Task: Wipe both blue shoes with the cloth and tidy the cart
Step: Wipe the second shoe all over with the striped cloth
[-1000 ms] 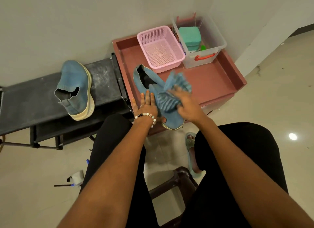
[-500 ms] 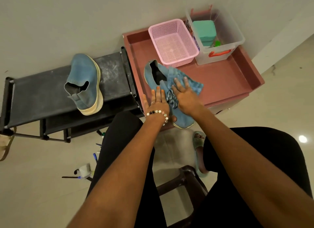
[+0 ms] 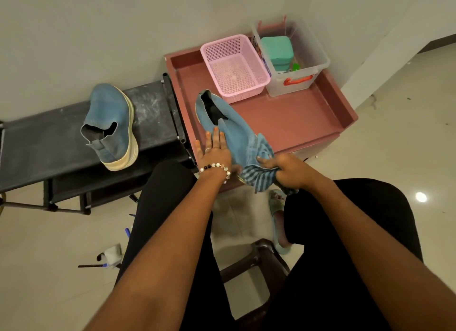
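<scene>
While it lies on the reddish cart tray (image 3: 291, 123) near the front left corner, the blue shoe (image 3: 223, 123) runs its long axis on a diagonal: the open heel points toward the back left, close to the pink basket (image 3: 234, 67), and the toe reaches the tray's front edge, hidden under a striped blue cloth (image 3: 259, 172). The left hand (image 3: 214, 153) rests flat on the shoe's left side, fingers straight and close together, beside the tray's left rim. The right hand (image 3: 291, 171) grips the bunched cloth with curled fingers at the toe, right over the front edge, part of the cloth hanging past it. Along the tray's back edge the pink basket stands just beside a clear plastic bin (image 3: 296, 83) with a red handle, which holds a green box (image 3: 277, 53) and sits in the back right corner. The tray's floor to the right of the shoe, up to the right rim, shows bare. Left of the cart, a black rack (image 3: 37, 143) touches or nearly touches its side and carries the second blue shoe (image 3: 111, 123), tipped on its side with its pale sole toward the cart and its toe toward the wall.
</scene>
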Demonstrator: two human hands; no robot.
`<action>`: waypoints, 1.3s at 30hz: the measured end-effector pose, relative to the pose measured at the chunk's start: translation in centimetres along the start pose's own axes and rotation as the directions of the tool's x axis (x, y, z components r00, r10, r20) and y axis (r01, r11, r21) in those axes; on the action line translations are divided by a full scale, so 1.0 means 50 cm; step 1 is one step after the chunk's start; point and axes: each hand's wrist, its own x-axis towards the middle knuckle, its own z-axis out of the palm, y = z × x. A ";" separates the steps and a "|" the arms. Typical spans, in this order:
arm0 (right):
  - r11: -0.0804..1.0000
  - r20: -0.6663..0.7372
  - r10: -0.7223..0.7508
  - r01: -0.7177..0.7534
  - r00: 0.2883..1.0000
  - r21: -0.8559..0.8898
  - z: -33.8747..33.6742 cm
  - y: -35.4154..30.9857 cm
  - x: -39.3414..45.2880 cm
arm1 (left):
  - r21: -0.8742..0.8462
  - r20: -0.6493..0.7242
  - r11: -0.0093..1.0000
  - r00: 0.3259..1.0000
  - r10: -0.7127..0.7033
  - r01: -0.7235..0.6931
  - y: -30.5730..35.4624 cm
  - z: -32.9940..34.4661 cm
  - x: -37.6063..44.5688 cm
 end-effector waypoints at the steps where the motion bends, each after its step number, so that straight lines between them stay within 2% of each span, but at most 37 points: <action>1: 0.990 -0.045 0.059 -0.053 0.997 0.131 -0.008 0.003 -0.017 | -0.026 -0.002 1.000 1.000 -0.005 0.005 0.004 0.000 -0.004; 3: 0.904 -0.132 0.179 -0.110 0.975 0.414 -0.021 0.012 -0.045 | -0.046 -0.056 0.999 0.998 -0.017 0.014 0.021 0.003 -0.018; 5: 0.769 -0.217 0.287 -0.089 0.933 0.633 -0.031 0.019 -0.056 | -0.014 -0.254 1.000 0.967 -0.007 0.003 0.046 0.006 -0.043; 7: 0.597 -0.292 0.436 -0.030 0.851 0.802 -0.044 0.028 -0.058 | -0.025 -0.404 1.000 0.915 -0.013 0.004 0.079 0.013 -0.065; 10: 0.421 -0.303 0.634 0.011 0.712 0.907 -0.059 0.039 -0.053 | -0.059 -0.404 0.997 0.915 0.021 -0.048 0.120 0.037 -0.066; 13: 0.354 -0.292 0.721 0.029 0.628 0.935 -0.068 0.041 -0.051 | -0.149 -0.225 0.989 0.973 -0.053 0.019 0.139 0.061 -0.055; 15: 0.369 -0.302 0.731 0.018 0.612 0.929 -0.069 0.037 -0.045 | -0.171 -0.115 0.983 0.990 -0.085 0.065 0.142 0.069 -0.051; 18: 0.513 -0.376 0.686 -0.047 0.623 0.857 -0.065 0.032 -0.038 | -0.132 -0.064 0.989 0.995 -0.078 0.069 0.150 0.067 -0.054; 20: 0.572 -0.411 0.671 -0.077 0.618 0.817 -0.066 0.025 -0.035 | -0.127 -0.027 0.988 0.996 -0.089 0.085 0.148 0.065 -0.065; 24: 0.573 -0.436 0.693 -0.071 0.574 0.817 -0.077 0.009 -0.027 | -0.067 0.018 0.995 0.997 -0.071 0.072 0.120 0.080 -0.116; 26: 0.557 -0.430 0.704 -0.064 0.565 0.828 -0.080 0.004 -0.023 | -0.031 0.035 0.999 0.999 -0.036 0.037 0.108 0.092 -0.145; 29: 0.530 -0.390 0.678 -0.048 0.623 0.846 -0.077 -0.006 -0.021 | 0.019 0.052 1.000 0.999 0.015 -0.016 0.098 0.113 -0.189; 34: 0.614 -0.395 0.625 -0.112 0.673 0.781 -0.068 -0.012 -0.025 | 0.089 0.052 0.979 0.983 0.179 -0.183 0.077 0.130 -0.214; 36: 0.630 -0.410 0.619 -0.112 0.670 0.768 -0.070 -0.007 -0.029 | 0.150 0.050 0.951 0.963 0.266 -0.271 0.062 0.121 -0.190; 39: 0.628 -0.444 0.659 -0.120 0.607 0.769 -0.080 0.007 -0.036 | 0.278 0.055 0.883 0.924 0.378 -0.377 0.034 0.092 -0.129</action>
